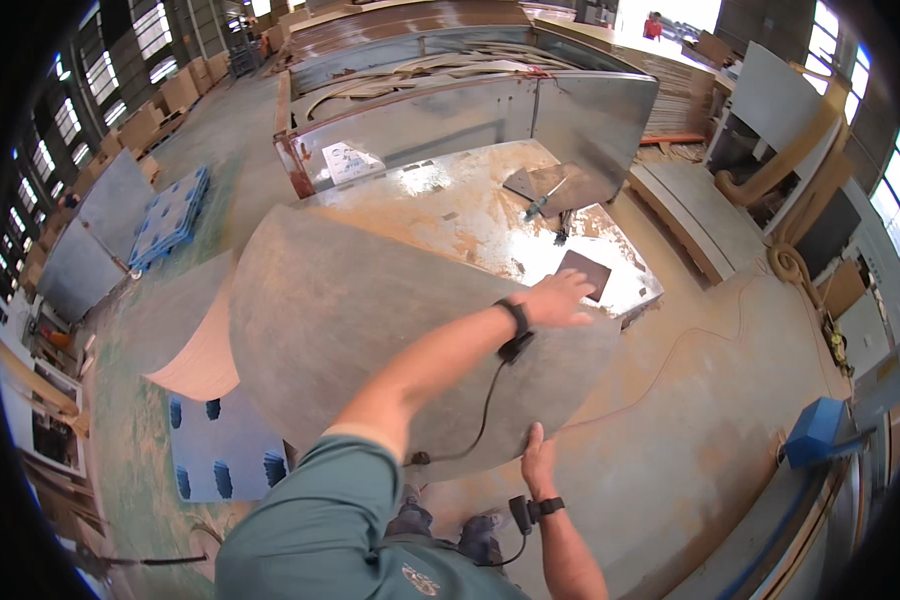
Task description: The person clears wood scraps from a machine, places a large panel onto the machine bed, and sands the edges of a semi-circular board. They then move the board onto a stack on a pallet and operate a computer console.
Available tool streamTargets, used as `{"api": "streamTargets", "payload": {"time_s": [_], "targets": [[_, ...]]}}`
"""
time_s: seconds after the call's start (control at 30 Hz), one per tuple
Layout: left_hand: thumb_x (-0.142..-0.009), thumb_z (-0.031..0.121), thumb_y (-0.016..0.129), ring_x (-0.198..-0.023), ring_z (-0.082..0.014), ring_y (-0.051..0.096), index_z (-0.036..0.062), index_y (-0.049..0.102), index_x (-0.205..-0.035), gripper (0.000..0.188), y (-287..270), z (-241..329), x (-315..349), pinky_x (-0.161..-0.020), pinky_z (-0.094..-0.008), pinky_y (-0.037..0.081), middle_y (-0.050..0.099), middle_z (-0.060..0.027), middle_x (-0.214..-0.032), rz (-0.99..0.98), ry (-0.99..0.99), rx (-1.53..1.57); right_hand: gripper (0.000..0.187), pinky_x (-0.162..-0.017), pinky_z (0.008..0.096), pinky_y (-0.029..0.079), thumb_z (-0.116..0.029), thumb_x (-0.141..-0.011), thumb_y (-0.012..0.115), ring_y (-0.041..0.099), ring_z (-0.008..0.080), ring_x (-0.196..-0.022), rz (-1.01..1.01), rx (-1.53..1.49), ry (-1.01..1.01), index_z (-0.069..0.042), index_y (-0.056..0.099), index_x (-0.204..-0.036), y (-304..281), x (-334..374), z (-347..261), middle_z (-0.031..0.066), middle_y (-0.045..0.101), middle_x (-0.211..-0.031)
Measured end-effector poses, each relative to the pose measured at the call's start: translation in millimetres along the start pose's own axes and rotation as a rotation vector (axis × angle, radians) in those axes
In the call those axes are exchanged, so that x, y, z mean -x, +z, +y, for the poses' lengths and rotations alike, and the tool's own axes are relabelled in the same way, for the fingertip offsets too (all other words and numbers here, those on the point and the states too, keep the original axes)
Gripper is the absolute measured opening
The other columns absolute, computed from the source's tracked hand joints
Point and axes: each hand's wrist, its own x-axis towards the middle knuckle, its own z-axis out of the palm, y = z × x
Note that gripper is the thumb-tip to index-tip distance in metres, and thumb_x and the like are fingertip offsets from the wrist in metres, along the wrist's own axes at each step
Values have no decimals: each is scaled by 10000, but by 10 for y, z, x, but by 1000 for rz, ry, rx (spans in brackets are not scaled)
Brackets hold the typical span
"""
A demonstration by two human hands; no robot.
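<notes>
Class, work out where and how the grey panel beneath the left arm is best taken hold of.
I'd take the panel by its near edge, coming from the person's side, thumb above and fingers beneath. Its broad, flat face offers nothing to close on, whereas that edge reaches out past the table, leaving room below. The right hand is there, thumb uppermost.

Pass OK over floor [690, 420] R of panel [320, 300]; panel blocks nr side of counter [450, 215], metal bin [450, 130] blocks far side.
</notes>
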Motion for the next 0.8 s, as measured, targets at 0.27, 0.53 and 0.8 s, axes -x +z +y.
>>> {"api": "streamTargets", "payload": {"time_s": [0.27,0.53,0.8], "targets": [[-861,257,659,-1206,-375,450,-16,488,-1237,495,-698,-881,3166,-1018,-438,377,476,-221,-1287,443,-408,49,653,-908,464,433,-388,-960,491,541,476,-1078,307,172,-108,138,328,-1310,75,199,-334,367,547,-1153],[-836,261,671,-1196,-411,452,-60,460,-1275,583,-1106,-1339,5712,-1030,-457,348,505,-274,-1259,792,-1227,-214,561,-600,457,502,-470,-840,649,653,383,-647,308,776,-35,74,621,-703,-272,4,-614,217,635,-659],[-879,407,563,-1259,-427,404,-158,418,-1261,697,-757,-1370,5864,-1073,-459,304,441,-345,-1308,821,-1472,-240,550,-459,329,539,-423,-901,558,633,214,-496,-305,280,182,83,651,-707,-702,-418,-555,134,611,-568]]}}
